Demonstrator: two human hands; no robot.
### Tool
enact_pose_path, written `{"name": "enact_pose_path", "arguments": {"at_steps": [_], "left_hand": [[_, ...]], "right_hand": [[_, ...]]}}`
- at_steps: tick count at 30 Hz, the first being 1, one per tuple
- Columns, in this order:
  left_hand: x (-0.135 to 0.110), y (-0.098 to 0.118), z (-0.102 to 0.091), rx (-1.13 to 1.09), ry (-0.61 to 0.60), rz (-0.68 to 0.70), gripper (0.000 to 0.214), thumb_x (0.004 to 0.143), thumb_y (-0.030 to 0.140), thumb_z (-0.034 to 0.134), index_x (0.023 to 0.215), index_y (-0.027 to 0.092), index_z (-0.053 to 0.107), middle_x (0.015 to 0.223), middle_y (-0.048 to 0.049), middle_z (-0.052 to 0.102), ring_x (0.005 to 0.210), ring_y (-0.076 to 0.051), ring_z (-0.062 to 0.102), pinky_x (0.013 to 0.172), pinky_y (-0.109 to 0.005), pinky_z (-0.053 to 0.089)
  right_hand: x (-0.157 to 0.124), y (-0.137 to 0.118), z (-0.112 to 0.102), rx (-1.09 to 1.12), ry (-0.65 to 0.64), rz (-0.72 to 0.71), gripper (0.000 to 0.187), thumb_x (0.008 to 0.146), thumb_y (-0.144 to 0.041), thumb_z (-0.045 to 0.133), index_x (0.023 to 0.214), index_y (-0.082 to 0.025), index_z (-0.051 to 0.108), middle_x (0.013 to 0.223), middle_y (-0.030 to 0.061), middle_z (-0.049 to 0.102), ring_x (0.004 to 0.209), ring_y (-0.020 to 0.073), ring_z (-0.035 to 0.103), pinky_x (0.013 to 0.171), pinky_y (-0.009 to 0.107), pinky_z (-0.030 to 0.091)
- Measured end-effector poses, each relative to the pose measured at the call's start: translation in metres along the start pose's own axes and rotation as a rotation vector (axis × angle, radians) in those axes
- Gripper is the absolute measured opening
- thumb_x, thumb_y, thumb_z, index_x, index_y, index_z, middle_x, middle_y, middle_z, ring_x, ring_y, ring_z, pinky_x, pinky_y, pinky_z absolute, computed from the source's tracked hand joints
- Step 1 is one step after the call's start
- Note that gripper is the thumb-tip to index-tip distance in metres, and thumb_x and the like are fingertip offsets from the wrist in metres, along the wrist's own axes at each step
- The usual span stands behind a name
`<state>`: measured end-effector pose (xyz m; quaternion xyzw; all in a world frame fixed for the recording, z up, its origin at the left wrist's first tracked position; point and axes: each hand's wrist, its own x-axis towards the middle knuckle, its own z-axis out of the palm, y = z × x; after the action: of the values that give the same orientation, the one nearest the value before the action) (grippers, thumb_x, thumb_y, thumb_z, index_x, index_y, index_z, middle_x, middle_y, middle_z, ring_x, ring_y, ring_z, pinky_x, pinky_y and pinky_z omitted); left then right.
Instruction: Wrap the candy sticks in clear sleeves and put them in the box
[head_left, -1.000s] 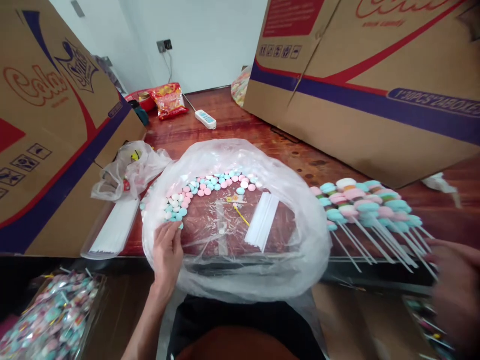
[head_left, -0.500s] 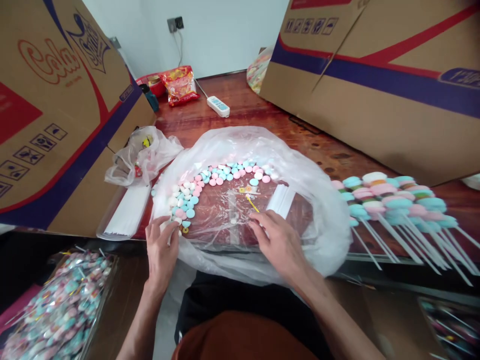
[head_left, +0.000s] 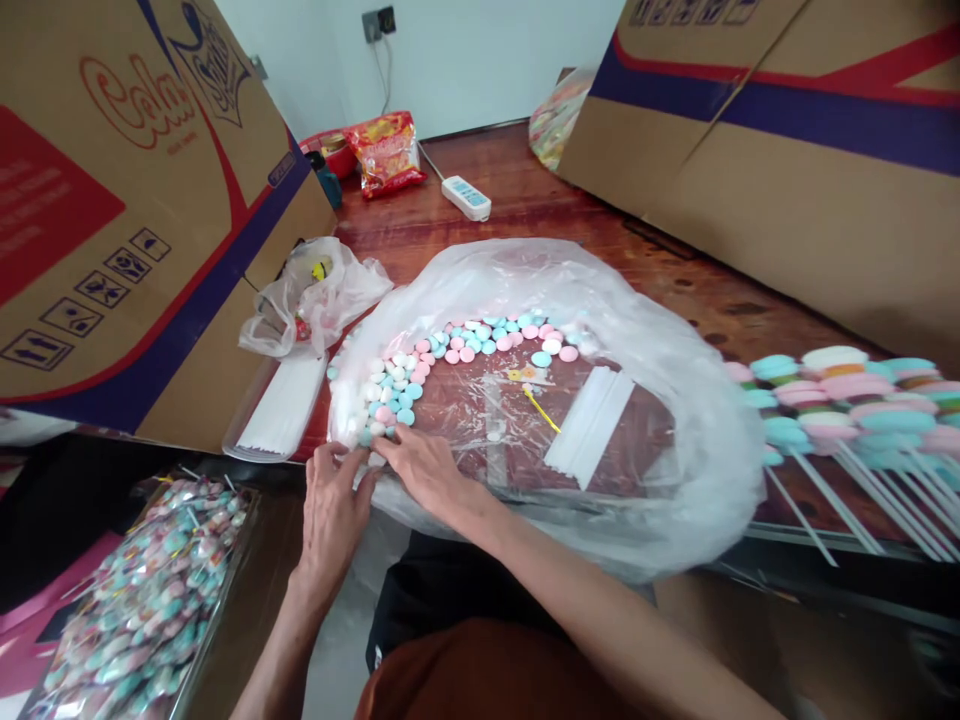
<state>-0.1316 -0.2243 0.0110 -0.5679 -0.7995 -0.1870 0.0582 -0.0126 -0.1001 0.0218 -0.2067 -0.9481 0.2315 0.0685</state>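
My left hand (head_left: 335,505) is at the near left rim of a clear plastic bag (head_left: 697,470) spread on the table. Its fingers are curled, thumb near forefinger; what they hold, if anything, is hidden. Beside it my right hand (head_left: 431,470) reaches across, its bent fingertips meeting the left fingers at the near end of the candies. I cannot make out anything in its pinch. Pink, blue and white round candy pieces (head_left: 405,392) lie in a curved band inside the bag. A yellow twist tie (head_left: 541,410) and a stack of white sticks (head_left: 589,425) lie right of them.
Macaron-like lollipops (head_left: 855,400) lie at the right table edge. Cardboard boxes (head_left: 247,270) flank the table. A tray of white sticks (head_left: 281,405) is at left. Wrapped candies (head_left: 157,590) fill a box below. A red snack packet (head_left: 386,155) and a power strip (head_left: 466,198) stand behind.
My right hand has moved left, from beside the yellow twist tie to my left hand at the candies. The tie shows in full. The view has shifted left.
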Motion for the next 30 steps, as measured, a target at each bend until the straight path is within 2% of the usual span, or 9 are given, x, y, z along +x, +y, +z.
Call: {"name": "enact_pose_path", "arguments": {"at_steps": [5,9,12,14,18,20,22,26,30], "left_hand": [[-0.002,-0.003,0.002,-0.086,0.051,-0.054,0.016,0.092,0.026,0.06,0.098,0.019,0.073,0.106,-0.0108,0.055,0.1,-0.027,0.058,0.091,-0.044,0.049],[0.002,-0.003,0.005,-0.137,0.071,-0.113,0.02,0.091,0.025,0.058,0.101,0.02,0.074,0.103,-0.0102,0.055,0.095,-0.025,0.06,0.086,-0.042,0.051],[0.009,-0.001,0.008,-0.287,0.066,-0.186,0.024,0.089,0.026,0.058,0.105,0.02,0.074,0.1,-0.0088,0.057,0.084,-0.02,0.062,0.075,-0.034,0.053],[0.015,0.001,0.01,-0.416,0.083,-0.239,0.023,0.086,0.027,0.059,0.101,0.019,0.075,0.097,-0.0077,0.06,0.079,-0.018,0.063,0.071,-0.031,0.052],[0.026,0.01,0.002,-0.829,0.146,-0.429,0.018,0.078,0.031,0.071,0.09,0.019,0.074,0.091,-0.0044,0.067,0.081,-0.017,0.064,0.072,-0.027,0.05],[0.033,0.015,-0.008,-1.05,0.203,-0.533,0.017,0.074,0.032,0.075,0.086,0.02,0.073,0.087,-0.0021,0.068,0.08,-0.015,0.062,0.071,-0.025,0.049],[0.04,0.021,-0.019,-1.182,0.262,-0.569,0.015,0.07,0.03,0.076,0.08,0.021,0.071,0.088,-0.0011,0.068,0.083,-0.015,0.061,0.073,-0.025,0.05],[0.045,0.029,-0.037,-1.262,0.326,-0.495,0.011,0.062,0.022,0.073,0.07,0.024,0.066,0.091,-0.001,0.068,0.095,-0.019,0.062,0.079,-0.028,0.051],[0.035,0.024,-0.039,-1.144,0.354,-0.444,0.009,0.067,0.026,0.071,0.074,0.023,0.065,0.088,-0.0017,0.067,0.091,-0.02,0.063,0.077,-0.03,0.052]], "right_hand": [[-0.012,0.013,-0.005,-0.108,-0.019,0.084,0.026,0.101,-0.013,0.044,0.115,-0.022,0.064,0.106,0.0081,0.064,0.092,0.0197,0.066,0.068,0.025,0.049],[-0.025,0.034,-0.01,-0.182,-0.001,0.28,0.035,0.098,-0.009,0.041,0.12,-0.024,0.064,0.108,0.0107,0.065,0.086,0.0203,0.067,0.067,0.027,0.048],[-0.031,0.047,-0.016,-0.229,0.04,0.434,0.035,0.099,-0.011,0.041,0.121,-0.023,0.065,0.109,0.0132,0.066,0.086,0.0233,0.067,0.066,0.029,0.047],[-0.037,0.048,-0.018,-0.245,0.078,0.475,0.035,0.099,-0.011,0.041,0.121,-0.023,0.065,0.108,0.0138,0.066,0.088,0.0241,0.067,0.065,0.029,0.046],[-0.055,0.033,-0.012,-0.195,0.145,0.376,0.031,0.099,-0.012,0.044,0.117,-0.024,0.067,0.102,0.0105,0.068,0.086,0.0211,0.067,0.063,0.027,0.043],[-0.065,0.024,-0.006,-0.162,0.165,0.314,0.025,0.098,-0.012,0.049,0.11,-0.022,0.068,0.095,0.0077,0.069,0.082,0.0197,0.066,0.063,0.027,0.042],[-0.073,0.018,0.0,-0.141,0.191,0.259,0.02,0.096,-0.011,0.053,0.102,-0.02,0.069,0.091,0.006,0.068,0.08,0.019,0.065,0.064,0.027,0.042],[-0.085,0.015,0.004,-0.104,0.256,0.188,0.016,0.096,-0.011,0.054,0.091,-0.019,0.067,0.087,0.0047,0.067,0.076,0.0176,0.063,0.066,0.027,0.042],[-0.093,0.024,-0.004,0.0,0.281,0.185,0.015,0.096,-0.011,0.056,0.09,-0.019,0.067,0.084,0.0023,0.066,0.074,0.0149,0.062,0.064,0.024,0.04]]}}
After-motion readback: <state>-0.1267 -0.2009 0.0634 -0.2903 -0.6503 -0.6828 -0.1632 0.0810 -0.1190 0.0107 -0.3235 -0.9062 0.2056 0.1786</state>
